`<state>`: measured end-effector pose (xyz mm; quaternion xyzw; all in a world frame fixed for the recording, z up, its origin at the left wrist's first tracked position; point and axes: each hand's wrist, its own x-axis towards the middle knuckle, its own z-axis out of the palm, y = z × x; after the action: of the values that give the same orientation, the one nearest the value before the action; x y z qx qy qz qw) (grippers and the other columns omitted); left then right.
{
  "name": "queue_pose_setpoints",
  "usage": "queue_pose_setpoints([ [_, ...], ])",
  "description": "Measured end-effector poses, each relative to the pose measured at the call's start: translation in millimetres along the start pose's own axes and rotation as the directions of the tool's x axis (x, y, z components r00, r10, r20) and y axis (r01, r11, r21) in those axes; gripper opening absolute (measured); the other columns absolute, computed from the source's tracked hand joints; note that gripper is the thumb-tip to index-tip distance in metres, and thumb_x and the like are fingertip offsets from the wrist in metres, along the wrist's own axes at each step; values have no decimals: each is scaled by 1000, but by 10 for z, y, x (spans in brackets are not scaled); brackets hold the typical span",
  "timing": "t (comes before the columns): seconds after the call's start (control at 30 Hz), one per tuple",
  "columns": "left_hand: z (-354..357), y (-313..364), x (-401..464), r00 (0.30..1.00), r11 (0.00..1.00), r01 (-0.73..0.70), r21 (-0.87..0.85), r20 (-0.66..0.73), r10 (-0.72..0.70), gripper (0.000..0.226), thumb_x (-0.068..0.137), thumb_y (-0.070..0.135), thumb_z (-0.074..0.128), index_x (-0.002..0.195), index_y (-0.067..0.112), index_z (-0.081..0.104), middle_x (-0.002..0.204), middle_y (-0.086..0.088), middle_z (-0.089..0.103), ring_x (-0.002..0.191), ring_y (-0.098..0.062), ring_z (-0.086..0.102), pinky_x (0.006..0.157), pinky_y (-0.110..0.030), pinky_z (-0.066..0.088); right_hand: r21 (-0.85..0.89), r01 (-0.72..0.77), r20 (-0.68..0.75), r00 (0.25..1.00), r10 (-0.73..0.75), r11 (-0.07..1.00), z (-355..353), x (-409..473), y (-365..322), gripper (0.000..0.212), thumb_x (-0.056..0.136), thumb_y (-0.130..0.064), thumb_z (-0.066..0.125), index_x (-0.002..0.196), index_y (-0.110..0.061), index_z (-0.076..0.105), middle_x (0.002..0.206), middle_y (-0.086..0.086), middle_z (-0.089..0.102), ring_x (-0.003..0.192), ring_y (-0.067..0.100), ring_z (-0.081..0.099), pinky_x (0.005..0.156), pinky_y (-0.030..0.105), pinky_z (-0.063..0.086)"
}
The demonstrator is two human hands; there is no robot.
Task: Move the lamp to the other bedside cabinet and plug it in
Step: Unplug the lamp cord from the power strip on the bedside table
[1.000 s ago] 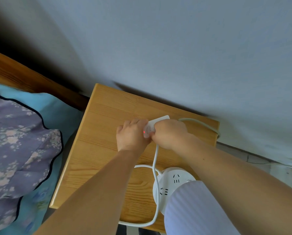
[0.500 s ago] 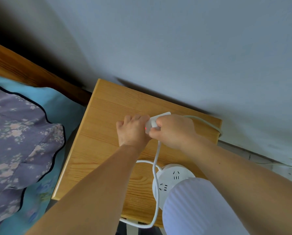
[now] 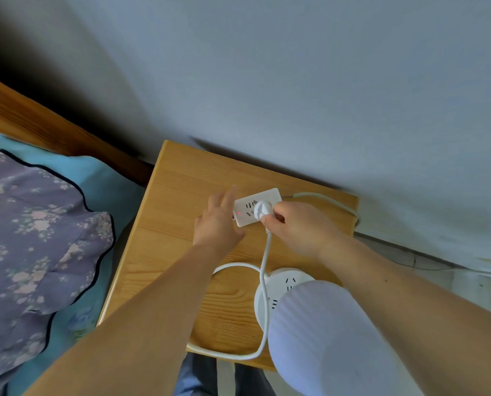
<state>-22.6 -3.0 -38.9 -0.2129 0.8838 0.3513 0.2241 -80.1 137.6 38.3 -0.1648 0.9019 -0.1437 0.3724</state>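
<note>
A white lamp with a ribbed shade (image 3: pixel 324 335) and a round base (image 3: pixel 278 284) stands on the wooden bedside cabinet (image 3: pixel 175 212), near its front right. The lamp's white cord (image 3: pixel 264 270) loops over the top to a white plug (image 3: pixel 262 208) seated in a white power strip (image 3: pixel 245 208) with a red light. My right hand (image 3: pixel 298 227) pinches the plug from the right. My left hand (image 3: pixel 217 221) rests with fingers spread at the strip's left end.
A grey wall runs behind the cabinet. The strip's grey cable (image 3: pixel 330 200) leads off the back right corner. To the left lies a bed with a blue sheet (image 3: pixel 107 181), a floral pillow (image 3: pixel 33 232) and a wooden headboard (image 3: pixel 38 124).
My left hand has let go of the power strip and opened its fingers, uncovering the strip. The plug now shows seated in a socket, with my right hand still on it.
</note>
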Motion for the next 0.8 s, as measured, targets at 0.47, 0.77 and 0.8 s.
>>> queue_pose_setpoints([
  [0.47, -376, 277, -1000, 999, 844, 43, -535, 49, -20, 29, 80, 15, 43, 85, 26, 69, 85, -1, 71, 70, -12, 59, 63, -26, 46, 302, -87, -68, 991, 112, 949, -204, -459, -349, 38, 91, -45, 43, 76, -16, 62, 78, 3, 67, 69, 18, 56, 60, 32, 38],
  [0.77, -569, 482, -1366, 997, 857, -25, -514, 50, 59, 17, 88, 24, 54, 76, 20, 65, 57, 5, 59, 56, -12, 51, 53, -17, 42, 569, -124, -92, 973, 212, 813, -293, -950, -427, 40, 88, -49, 48, 88, -14, 68, 70, -5, 65, 70, 13, 58, 80, 37, 48],
  [0.8, -573, 513, -1412, 996, 854, -12, -521, 65, 54, 18, 88, 23, 53, 77, 15, 66, 57, 4, 58, 56, -13, 51, 59, -25, 46, 587, -130, -105, 966, 235, 799, -303, -1026, -406, 42, 86, -52, 50, 88, -13, 66, 70, -6, 64, 70, 13, 58, 76, 35, 47],
])
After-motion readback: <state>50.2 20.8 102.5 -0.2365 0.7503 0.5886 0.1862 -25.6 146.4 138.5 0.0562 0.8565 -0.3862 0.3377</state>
